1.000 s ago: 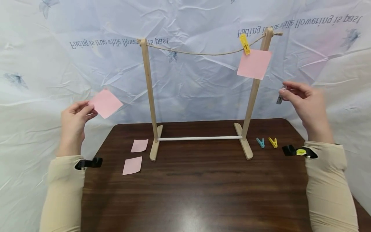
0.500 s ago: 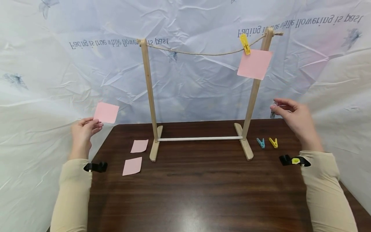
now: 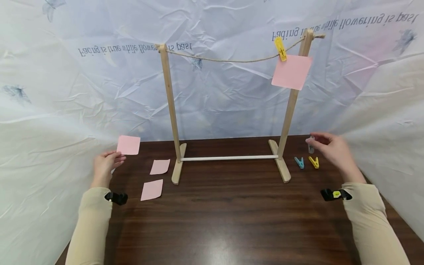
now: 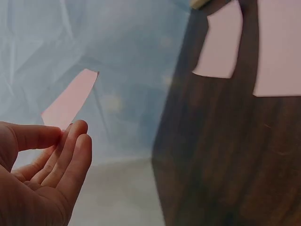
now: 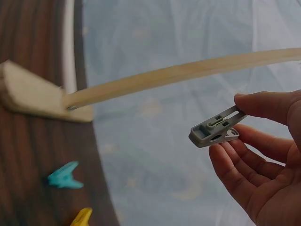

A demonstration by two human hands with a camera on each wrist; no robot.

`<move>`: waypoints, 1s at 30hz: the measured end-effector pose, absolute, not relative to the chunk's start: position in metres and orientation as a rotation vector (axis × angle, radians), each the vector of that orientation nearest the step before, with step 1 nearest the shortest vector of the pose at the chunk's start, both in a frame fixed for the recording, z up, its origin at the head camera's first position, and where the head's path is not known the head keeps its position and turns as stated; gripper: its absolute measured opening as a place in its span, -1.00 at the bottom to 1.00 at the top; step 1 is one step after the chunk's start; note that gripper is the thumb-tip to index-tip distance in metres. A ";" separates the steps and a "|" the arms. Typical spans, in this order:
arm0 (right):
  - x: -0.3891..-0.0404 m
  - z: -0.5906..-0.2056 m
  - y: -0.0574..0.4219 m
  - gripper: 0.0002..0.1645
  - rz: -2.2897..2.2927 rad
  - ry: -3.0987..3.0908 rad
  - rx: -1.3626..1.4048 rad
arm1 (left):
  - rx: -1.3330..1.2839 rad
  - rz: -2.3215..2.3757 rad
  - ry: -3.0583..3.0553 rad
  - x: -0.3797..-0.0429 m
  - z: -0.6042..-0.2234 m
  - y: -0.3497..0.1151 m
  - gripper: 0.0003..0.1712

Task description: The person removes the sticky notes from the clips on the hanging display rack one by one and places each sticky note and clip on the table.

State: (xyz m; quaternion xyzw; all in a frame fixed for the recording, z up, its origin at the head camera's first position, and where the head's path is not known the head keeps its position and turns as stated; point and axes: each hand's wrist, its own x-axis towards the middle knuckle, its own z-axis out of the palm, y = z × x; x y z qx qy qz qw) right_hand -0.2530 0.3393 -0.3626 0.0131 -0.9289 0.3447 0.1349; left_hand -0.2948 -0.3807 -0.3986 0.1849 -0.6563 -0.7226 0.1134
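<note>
My left hand (image 3: pixel 106 166) pinches a square pink paper note (image 3: pixel 128 145) by its lower left corner, above the table's back left corner. In the left wrist view the note (image 4: pixel 73 98) stands up from between thumb and fingertips. On the other side my right hand (image 3: pixel 332 150) holds a grey clothespin (image 5: pixel 214 127) by its handle ends, between thumb and fingers. A blue clothespin (image 3: pixel 299 163) and a yellow clothespin (image 3: pixel 314 162) lie on the table just below that hand. Two more pink notes (image 3: pixel 160 166) lie on the table to the right of my left hand.
A wooden stand (image 3: pixel 169 97) with a sagging rope (image 3: pixel 228 61) rises at the back of the dark table (image 3: pixel 218 213). Near its right post, a yellow clothespin (image 3: pixel 280 49) holds a pink note (image 3: pixel 292 72) on the rope. A printed white sheet (image 3: pixel 218 99) hangs behind.
Both hands have come down towards the table, the left also moving right and the right slightly left. The pink note and grey clothespin have travelled with them.
</note>
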 end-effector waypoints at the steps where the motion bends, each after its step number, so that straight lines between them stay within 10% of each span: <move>1: -0.253 -0.367 0.341 -0.24 0.988 -2.705 0.033 | 0.550 -2.111 -1.951 -0.296 -0.403 -0.381 -0.87; 15: -0.255 -0.415 0.360 -0.08 0.879 -3.001 -0.060 | 0.640 -2.008 -2.148 -0.306 -0.436 -0.378 -0.77; 30: -0.258 -0.438 0.359 -0.43 0.776 -3.186 -0.023 | 0.669 -1.945 -2.226 -0.312 -0.463 -0.381 -0.71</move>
